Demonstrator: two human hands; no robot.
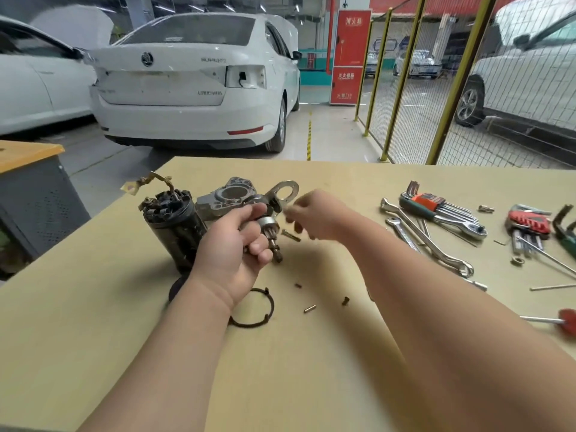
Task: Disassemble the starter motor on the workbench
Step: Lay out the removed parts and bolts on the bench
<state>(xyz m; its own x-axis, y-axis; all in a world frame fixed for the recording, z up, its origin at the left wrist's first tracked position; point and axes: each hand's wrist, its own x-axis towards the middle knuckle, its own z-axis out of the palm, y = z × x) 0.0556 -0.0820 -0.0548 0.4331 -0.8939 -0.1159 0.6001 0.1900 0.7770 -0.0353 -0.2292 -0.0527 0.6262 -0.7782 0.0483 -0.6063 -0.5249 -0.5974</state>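
Note:
The black starter motor body [174, 226] stands tilted on the workbench [93, 307], brush leads and a brass terminal at its top. Behind it lies the grey drive-end housing [230, 196]. My left hand [232, 247] grips the pinion drive gear assembly [272, 241], its toothed shaft pointing down and right. My right hand [311, 213] hovers just right of it, blurred, fingers curled near the metal flange ring [286, 190]; what it holds I cannot tell.
A black ring seal [254, 308], a bolt [291, 236] and small pins [309, 308] lie near my left wrist. Wrenches [427, 241], hex key sets [436, 207], a nut [517, 261] and a red-handled screwdriver [561, 322] lie to the right. Cars and a yellow fence stand beyond.

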